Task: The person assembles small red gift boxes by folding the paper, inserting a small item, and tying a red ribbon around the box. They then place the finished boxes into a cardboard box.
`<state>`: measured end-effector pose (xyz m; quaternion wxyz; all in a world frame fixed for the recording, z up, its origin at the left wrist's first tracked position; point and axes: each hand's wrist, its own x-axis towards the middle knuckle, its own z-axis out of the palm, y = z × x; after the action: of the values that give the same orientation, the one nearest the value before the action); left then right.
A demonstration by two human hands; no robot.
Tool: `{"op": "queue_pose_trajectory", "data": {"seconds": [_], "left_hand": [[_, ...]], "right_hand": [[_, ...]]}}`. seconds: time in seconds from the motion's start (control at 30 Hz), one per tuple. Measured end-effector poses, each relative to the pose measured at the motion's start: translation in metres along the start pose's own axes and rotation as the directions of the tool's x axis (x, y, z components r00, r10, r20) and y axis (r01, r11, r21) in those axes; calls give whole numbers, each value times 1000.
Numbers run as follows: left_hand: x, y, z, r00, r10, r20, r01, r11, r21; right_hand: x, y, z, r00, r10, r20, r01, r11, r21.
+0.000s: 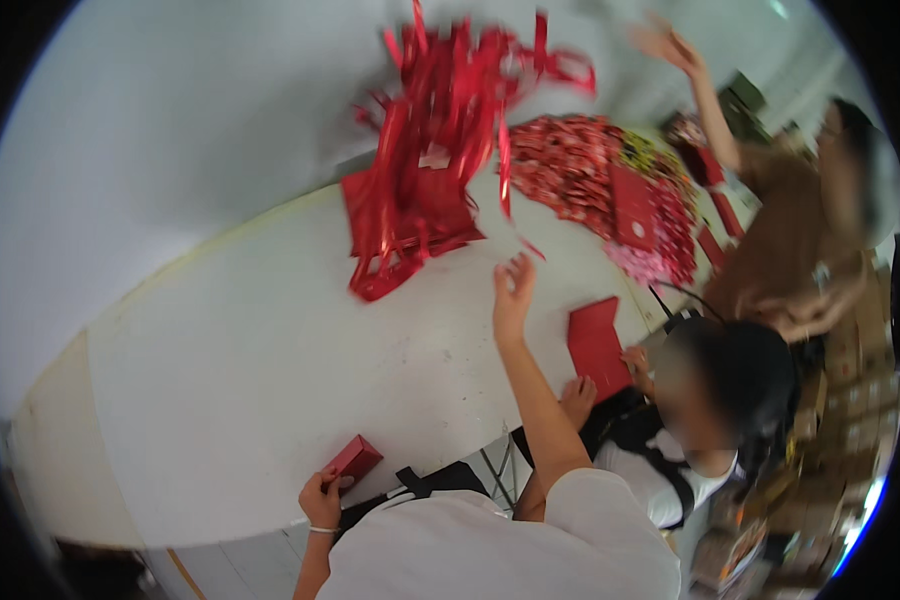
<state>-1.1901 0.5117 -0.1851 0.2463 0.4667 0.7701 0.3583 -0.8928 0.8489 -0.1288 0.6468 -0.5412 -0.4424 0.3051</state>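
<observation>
A small red box is at the near edge of the white table — the left hand has its fingers clamped on one end. The right hand, fingers curled — I cannot tell whether they grip anything — reaches near red ribbons. Beside it, a co-worker's hand touches a folded red card.

The left grip is low, near the body, fingers curled in a pinch; its wrist is nearly straight. The right arm extends forward; the right grip is raised, fingers bent and loosely parted.
</observation>
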Motion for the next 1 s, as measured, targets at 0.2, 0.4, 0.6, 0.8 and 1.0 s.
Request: {"op": "queue_pose_trajectory", "data": {"seconds": [0.2,0.4,0.6,0.8,1.0], "left_hand": [[-19,10,13,979,-122,-164,126,992,12],[-40,18,24,961,-135,-241,173,974,144],[-49,19,19,931,-274,-243,303,949,91],[3,-14,2,988,-106,-110,114,991,72],[29,-39,-42,988,99,-116,-91,993,74]], "right_hand": [[68,114,78,957,-200,209,281,815,-507],[100,203,77,775,-175,607,580,580,-572],[59,94,86,809,-185,558,337,923,-183],[-30,-122,154,307,-211,928,272,954,127],[-124,-326,238,120,-607,786,645,649,403]]}}
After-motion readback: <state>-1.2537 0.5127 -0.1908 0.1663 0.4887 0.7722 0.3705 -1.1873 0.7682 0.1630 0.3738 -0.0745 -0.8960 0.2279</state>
